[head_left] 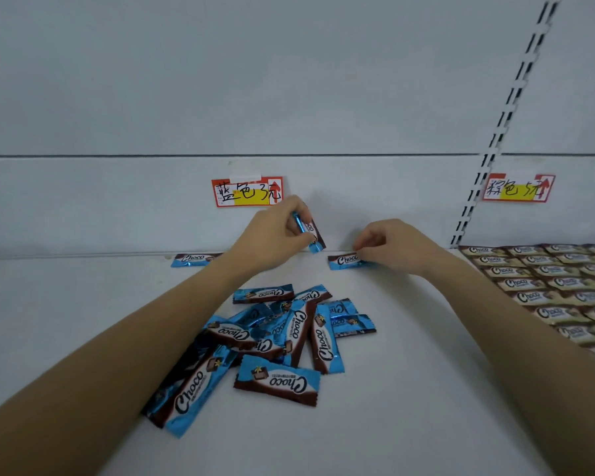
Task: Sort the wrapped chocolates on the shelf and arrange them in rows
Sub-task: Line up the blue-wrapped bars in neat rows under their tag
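White shelf [409,389]: left hand [272,231] pinches a blue Choco bar [315,240]; right hand [392,245] pinches a second bar [342,261], partly hidden

Both forearms extend forward. Left hand [275,235] is raised, its fingers [298,204] curled, pinching a blue chocolate [316,242]. Right hand [392,245] is lower, its fingers curled, pinching the end of a second chocolate [343,261].
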`<action>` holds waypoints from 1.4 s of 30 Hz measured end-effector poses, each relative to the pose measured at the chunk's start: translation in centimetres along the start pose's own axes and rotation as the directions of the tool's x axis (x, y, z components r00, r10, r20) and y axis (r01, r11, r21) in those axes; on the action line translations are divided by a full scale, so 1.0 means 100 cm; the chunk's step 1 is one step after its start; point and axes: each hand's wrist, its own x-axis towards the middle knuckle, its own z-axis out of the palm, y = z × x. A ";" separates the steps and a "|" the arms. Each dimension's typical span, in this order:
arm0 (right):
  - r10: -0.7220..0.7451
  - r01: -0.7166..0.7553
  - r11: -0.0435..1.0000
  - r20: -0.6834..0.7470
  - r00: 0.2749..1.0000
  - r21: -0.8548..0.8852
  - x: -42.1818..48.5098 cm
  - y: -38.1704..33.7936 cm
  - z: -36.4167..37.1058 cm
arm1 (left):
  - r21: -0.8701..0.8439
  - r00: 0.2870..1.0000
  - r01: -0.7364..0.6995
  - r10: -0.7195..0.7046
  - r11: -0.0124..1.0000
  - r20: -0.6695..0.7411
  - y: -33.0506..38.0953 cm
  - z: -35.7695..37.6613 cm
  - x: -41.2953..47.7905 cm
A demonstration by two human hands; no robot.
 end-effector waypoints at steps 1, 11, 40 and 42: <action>-0.022 0.022 1.000 0.001 1.000 -0.012 0.000 0.000 0.000 | 0.082 1.000 -0.011 0.008 0.997 0.029 0.001 0.002 -0.002; -0.082 0.103 0.968 0.099 0.992 -0.231 -0.001 -0.001 -0.001 | 0.467 0.958 -0.236 0.124 0.852 0.257 -0.017 0.002 -0.002; -0.326 0.308 0.931 -0.069 0.943 -0.193 -0.004 -0.021 0.020 | 0.270 0.984 -0.103 0.059 0.957 0.166 -0.009 -0.051 -0.002; -0.356 0.343 0.920 -0.038 0.934 -0.189 -0.007 -0.030 0.025 | 0.318 0.972 -0.091 0.014 0.944 0.236 -0.013 -0.071 -0.009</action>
